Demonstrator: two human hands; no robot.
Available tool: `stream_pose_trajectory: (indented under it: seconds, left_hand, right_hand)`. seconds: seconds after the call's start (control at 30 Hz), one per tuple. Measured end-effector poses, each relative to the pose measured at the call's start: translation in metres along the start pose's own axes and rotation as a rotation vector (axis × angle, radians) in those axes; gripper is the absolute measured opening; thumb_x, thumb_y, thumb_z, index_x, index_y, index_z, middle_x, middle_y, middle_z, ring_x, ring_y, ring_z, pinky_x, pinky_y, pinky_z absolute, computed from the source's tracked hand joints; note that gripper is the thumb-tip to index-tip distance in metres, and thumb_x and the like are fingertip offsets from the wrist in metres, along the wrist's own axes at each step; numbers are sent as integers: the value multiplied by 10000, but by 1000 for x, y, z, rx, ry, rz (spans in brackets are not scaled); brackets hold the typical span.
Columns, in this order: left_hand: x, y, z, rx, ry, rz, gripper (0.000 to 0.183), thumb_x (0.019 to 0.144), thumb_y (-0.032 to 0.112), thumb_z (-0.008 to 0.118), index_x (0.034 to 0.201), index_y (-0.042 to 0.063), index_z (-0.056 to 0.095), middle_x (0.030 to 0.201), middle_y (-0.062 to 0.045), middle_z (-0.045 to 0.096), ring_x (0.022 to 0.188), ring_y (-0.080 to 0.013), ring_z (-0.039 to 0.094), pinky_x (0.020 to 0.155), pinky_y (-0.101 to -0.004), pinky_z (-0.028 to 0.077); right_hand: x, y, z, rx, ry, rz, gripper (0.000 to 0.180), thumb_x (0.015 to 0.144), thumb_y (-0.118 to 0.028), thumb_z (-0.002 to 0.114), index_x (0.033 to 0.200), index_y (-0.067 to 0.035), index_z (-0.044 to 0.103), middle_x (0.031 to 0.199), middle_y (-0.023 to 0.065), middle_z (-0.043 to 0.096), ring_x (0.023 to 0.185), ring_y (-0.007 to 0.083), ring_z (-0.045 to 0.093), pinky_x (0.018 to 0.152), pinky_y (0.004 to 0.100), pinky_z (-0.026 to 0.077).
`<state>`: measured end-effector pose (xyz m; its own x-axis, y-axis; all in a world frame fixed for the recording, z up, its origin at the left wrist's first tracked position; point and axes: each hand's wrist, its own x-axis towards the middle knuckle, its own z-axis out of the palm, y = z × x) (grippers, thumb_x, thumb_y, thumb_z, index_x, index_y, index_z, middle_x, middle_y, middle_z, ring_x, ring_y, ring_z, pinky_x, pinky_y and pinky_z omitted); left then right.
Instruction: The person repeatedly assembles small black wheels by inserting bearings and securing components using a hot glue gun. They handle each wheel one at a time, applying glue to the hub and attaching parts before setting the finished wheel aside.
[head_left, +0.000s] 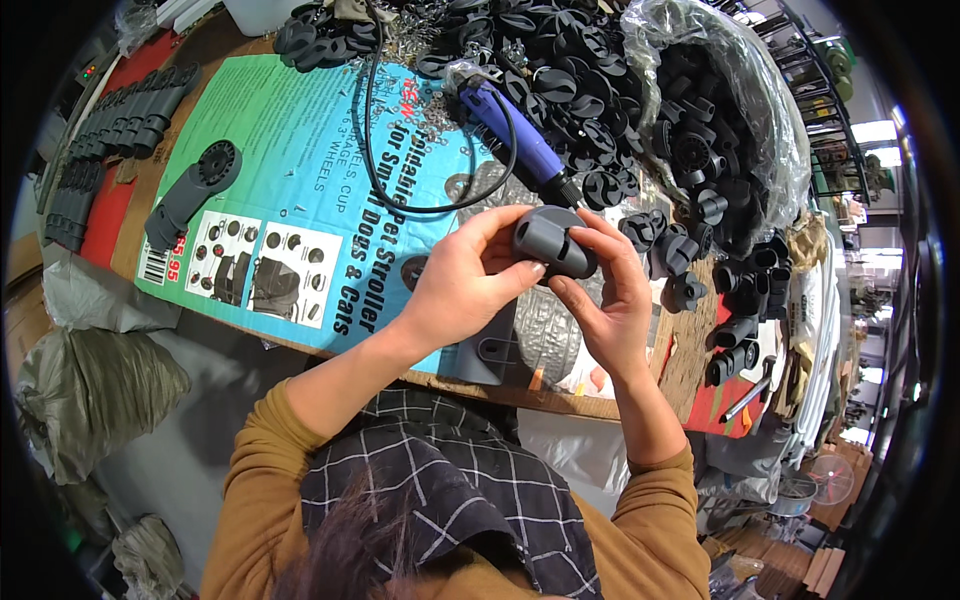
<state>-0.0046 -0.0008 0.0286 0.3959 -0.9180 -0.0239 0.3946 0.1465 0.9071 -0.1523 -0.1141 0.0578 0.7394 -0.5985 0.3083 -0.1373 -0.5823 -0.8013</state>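
Note:
Between my two hands, above the workbench, is a dark grey round plastic joint part (553, 241) with a slot across it. My left hand (469, 277) grips it from the left, thumb on its lower edge. The fingers and thumb of my right hand (611, 289) hold its right side. Just behind it lies a blue-purple electric screwdriver (514, 135) with a black cable (373, 135). Under my hands, a grey plastic bracket (487, 349) rests near the bench's front edge, partly hidden by my left hand.
A printed cardboard sheet (300, 142) covers the bench, with one assembled arm piece (195, 187) on it. Finished-looking arms (135, 112) line the left side. Black caps (555, 82) are heaped at the back, beside a plastic bag (780, 150) of joint parts. Small washers (439, 116) lie scattered.

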Motion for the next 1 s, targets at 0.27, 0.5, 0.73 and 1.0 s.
stream_pose_trajectory:
  seconds: [0.27,0.5,0.73,1.0]
  left_hand:
    - [-53,10,-39,28,172,78,494,799,62,708,1253,-34,539,1080,-98,660,974,-136,644,855,-283,523]
    - [-131,15,-75,61,394,130,529,823,34,698,1312,-24,503,1141,-106,641,1018,-156,634,899,-320,519]
    - [-116,0,-89,356,209,175,562,867,259,708,1330,7,513,1206,-85,594,1090,-166,561,898,-341,474]
    - [-17,-38,-55,1093,-52,140,962,732,654,690,1399,8,438,1338,-172,469,1271,-333,408,1074,-454,294]
  right_hand:
    - [9,-39,37,-67,-235,-168,426,724,-38,780,1126,-41,639,1244,163,580,1148,317,572,972,398,451]
    - [1,-67,109,88,-470,-173,391,749,-47,771,1099,-21,597,1246,195,577,1142,308,569,976,399,432]
    - [7,-17,45,193,-78,47,351,848,-53,713,1138,-2,523,1199,133,582,1019,175,574,933,308,448]
    - [-53,57,-1,-422,-42,275,357,839,-148,727,1134,-13,580,1015,93,631,942,188,587,858,319,462]
